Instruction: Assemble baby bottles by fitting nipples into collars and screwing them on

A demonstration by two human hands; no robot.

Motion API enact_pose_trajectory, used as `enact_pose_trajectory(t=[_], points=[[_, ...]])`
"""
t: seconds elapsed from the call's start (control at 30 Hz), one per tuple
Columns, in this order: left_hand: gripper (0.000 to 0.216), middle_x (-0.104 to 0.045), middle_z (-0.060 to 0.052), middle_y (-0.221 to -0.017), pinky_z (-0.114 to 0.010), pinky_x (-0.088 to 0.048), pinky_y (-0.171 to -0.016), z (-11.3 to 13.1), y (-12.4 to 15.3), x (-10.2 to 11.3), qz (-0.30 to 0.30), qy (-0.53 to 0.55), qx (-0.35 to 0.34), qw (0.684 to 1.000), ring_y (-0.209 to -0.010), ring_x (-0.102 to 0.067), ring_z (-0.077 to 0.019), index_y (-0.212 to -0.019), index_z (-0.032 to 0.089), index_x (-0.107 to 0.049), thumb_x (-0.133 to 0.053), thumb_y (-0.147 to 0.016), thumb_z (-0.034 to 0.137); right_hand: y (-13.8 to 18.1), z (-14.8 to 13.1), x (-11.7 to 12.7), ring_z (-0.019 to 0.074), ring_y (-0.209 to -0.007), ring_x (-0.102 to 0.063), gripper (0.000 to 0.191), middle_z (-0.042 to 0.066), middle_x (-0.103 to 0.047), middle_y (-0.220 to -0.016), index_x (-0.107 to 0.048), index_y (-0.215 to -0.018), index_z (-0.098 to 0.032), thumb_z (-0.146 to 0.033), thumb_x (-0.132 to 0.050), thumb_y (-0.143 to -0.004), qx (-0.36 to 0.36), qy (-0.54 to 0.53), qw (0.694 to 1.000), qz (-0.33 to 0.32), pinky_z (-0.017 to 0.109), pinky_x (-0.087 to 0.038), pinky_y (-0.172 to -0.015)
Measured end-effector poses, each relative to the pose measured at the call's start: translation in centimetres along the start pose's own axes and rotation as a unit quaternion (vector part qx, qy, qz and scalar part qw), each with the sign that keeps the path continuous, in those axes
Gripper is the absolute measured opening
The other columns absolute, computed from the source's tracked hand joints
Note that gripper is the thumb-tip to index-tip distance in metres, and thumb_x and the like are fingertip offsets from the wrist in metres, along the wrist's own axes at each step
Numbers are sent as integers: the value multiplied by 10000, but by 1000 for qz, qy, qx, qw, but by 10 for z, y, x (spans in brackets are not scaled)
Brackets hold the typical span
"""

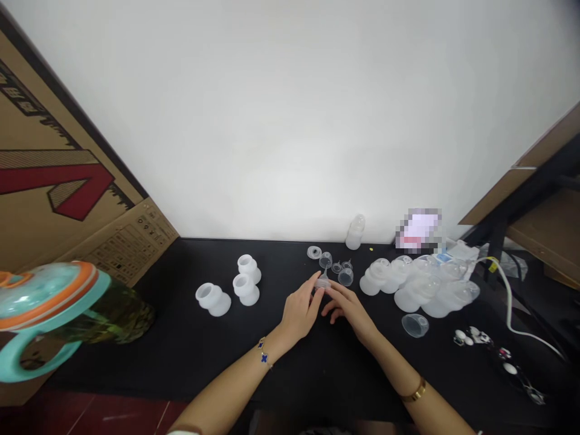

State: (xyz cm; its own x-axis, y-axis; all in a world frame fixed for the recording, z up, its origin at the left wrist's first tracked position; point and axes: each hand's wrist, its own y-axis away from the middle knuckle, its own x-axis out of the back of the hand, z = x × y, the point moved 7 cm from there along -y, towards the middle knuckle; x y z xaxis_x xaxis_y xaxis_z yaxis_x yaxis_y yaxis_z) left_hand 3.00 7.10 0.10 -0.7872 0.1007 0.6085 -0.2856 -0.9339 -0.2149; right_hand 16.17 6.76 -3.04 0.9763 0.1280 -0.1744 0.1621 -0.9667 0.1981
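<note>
Left hand [298, 311] half-curled, thumb and fingertips pinching a small clear piece [322, 282]; right hand [351, 307] loosely bent, fingertips at the piece's other side, gripping or just steadying, can't tell. Piece sits between them; I'd pinch lightly at the rim, so thin plastic doesn't buckle, and keep it level. Well left of my hands: three white bottles [246, 293]. Just beyond: clear parts [345, 277] on the worktop [308, 374]. Right: covered bottles [410, 296]; I should keep my forearm off those.

White wall [290, 121] behind black desk [181, 356]. Red tiled floor [118, 417] at lower left. Carton [36, 121] at left, black frame [530, 193] at right. Soft indoor light.
</note>
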Motion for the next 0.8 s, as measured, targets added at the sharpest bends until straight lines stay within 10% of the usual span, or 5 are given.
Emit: enact_pose_trajectory(t=[0.33, 0.8], points=[[382, -594, -29, -1341, -263, -556, -770, 11, -2, 3, 24, 26, -35, 999, -798, -659, -127, -1352, 292, -512, -456, -977, 337, -2, -2, -1, 211, -1164, -632, 417, 63, -684, -1242, -625, -1236, -231, -270, -720, -832, -19, -247, 968, -39, 379, -460, -1043], [402, -654, -23, -1269, -281, -551, -785, -2, -3, -5, 7, 9, -3, 1000, -823, -663, -148, -1367, 281, -493, -466, -970, 334, -3, 1, 1, 238, -1232, -589, 347, 62, -689, -1231, -660, -1151, -217, -173, -654, -807, -23, -287, 957, -40, 415, -436, -1077]])
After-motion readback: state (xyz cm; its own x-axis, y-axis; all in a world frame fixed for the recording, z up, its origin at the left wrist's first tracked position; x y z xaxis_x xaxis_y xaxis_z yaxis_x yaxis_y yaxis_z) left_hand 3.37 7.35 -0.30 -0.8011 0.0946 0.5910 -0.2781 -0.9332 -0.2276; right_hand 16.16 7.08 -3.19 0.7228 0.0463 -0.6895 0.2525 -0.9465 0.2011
